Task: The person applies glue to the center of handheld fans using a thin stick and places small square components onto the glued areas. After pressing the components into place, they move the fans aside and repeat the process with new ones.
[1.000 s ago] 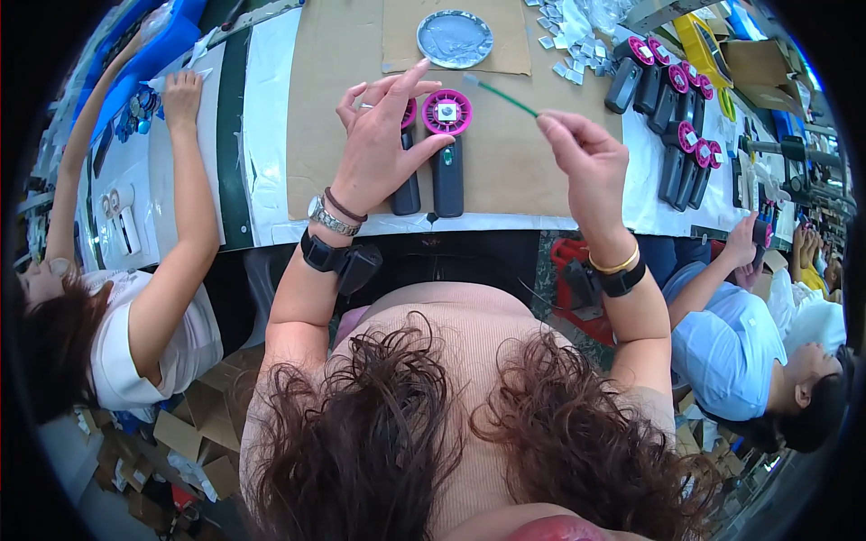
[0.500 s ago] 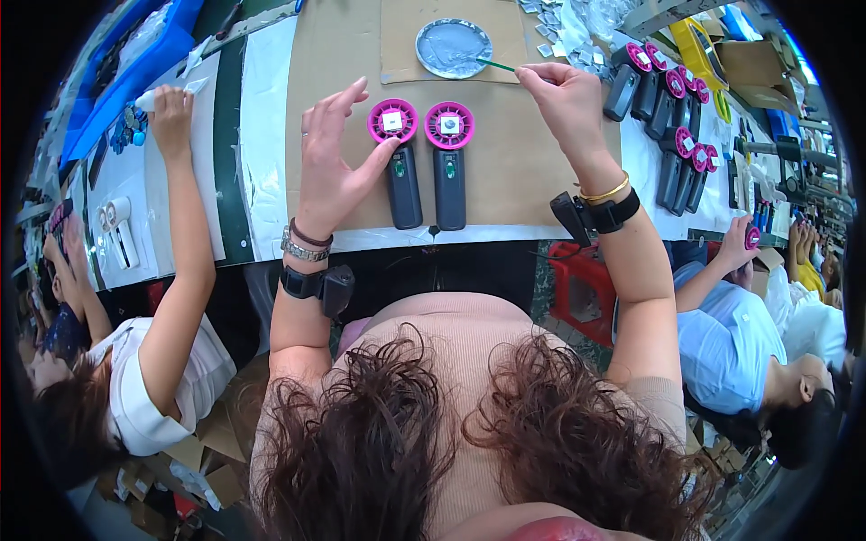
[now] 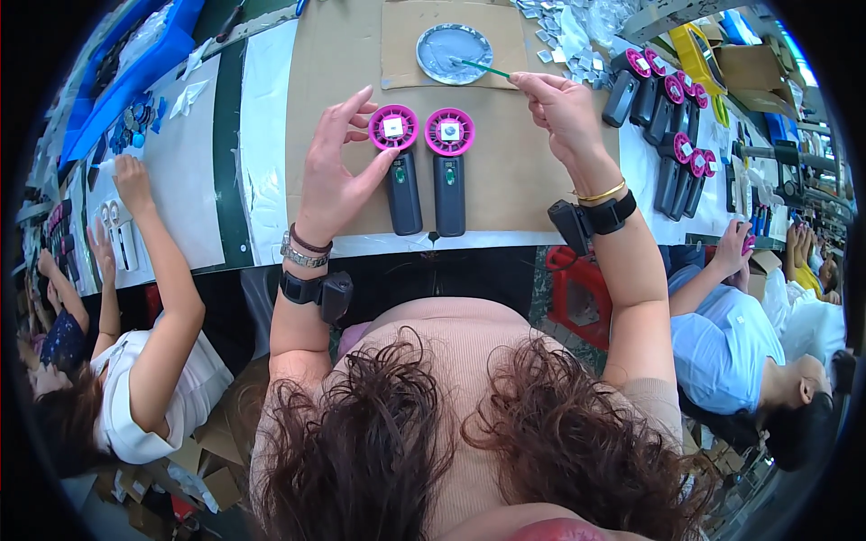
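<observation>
Two handheld fans lie side by side before me, each with a dark grey handle and a pink round head bearing a white square. My left hand [image 3: 341, 167] is beside the left fan [image 3: 405, 194], fingers spread and thumb at the edge of its head. On the right fan [image 3: 449, 194], a grey blob marks the white square. Pinched in my right hand [image 3: 561, 108] is a thin green stick [image 3: 487, 68]. Its tip rests in the grey paste of a round dish [image 3: 422, 68], which stands on a cardboard piece [image 3: 397, 45] farther back.
Several more pink-headed fans [image 3: 669, 176] lie at the right, below a yellow tray [image 3: 699, 56]. Small grey square pieces [image 3: 586, 65] are scattered at the back right. A blue bin [image 3: 126, 81] stands at the far left. Co-workers sit on both sides; a red stool [image 3: 577, 302] is beneath the table edge.
The green stick's tip has shifted left and slightly up in the paste with my right hand. My left hand stays by the left fan. The left co-worker's arm has drawn back toward the white fans.
</observation>
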Motion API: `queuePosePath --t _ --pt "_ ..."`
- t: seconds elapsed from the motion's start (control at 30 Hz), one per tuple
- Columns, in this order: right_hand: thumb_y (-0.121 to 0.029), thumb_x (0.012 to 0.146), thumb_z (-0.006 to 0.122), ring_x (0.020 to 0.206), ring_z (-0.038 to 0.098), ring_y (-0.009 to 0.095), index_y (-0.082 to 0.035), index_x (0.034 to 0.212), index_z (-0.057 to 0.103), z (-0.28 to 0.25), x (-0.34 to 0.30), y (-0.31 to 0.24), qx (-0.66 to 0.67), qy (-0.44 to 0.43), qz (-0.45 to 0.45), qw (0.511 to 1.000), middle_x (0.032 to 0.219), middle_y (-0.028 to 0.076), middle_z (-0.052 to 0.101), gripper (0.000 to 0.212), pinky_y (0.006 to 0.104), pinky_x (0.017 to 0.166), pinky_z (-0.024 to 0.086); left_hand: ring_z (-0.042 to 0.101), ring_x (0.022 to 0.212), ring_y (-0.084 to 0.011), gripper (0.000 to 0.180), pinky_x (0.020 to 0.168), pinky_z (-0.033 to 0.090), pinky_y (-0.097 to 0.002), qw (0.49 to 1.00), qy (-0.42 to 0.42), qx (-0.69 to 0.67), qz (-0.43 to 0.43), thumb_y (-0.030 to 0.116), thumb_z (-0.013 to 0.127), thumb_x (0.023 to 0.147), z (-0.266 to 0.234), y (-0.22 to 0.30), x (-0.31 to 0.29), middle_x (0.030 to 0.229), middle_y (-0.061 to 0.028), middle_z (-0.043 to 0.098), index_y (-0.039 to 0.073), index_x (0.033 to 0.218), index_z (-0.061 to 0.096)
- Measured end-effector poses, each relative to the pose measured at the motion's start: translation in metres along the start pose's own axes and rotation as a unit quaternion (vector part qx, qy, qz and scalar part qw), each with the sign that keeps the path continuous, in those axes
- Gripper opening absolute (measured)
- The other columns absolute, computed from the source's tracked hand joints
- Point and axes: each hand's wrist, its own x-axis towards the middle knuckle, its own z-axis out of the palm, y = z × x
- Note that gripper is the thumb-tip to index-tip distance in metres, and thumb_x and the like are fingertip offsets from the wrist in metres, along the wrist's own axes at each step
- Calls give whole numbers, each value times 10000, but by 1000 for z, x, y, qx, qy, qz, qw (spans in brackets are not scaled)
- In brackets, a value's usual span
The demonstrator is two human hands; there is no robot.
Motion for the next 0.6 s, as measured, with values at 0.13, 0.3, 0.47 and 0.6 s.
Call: queuePosePath --t 0.13,0.3,0.47,0.6 --pt "-208 1011 836 623 431 10 -23 1089 858 -2 -3 -5 36 -19 -3 999 754 -85 603 202 207 541 288 702 1160 -230 775 996 630 -373 1000 0 -3 1 29 858 884 1 0 0 1338 -126 675 66 1596 554" --pt "-207 1026 824 622 433 13 -23 1110 853 6 -4 7 -135 71 -221 963 752 -84 608 205 208 540 290 712 1170 -237 764 1016 632 -378 1000 -2 -9 9 30 854 889 5 -2 2 1348 -133 674 63 1591 557" --pt "-199 1028 820 627 438 13 -9 1135 846 -1 -4 2 -41 21 -115 992 761 -80 619 220 209 543 301 719 1161 -241 757 1026 630 -384 1000 3 -1 16 32 850 892 6 -2 2 1352 -141 679 65 1590 560" --pt "-191 1027 821 630 438 9 6 1145 837 0 -6 10 -18 16 -60 998 774 -79 616 230 205 539 290 710 1182 -248 754 1029 617 -390 1000 5 0 21 54 855 895 8 -6 0 1347 -140 693 71 1589 561"
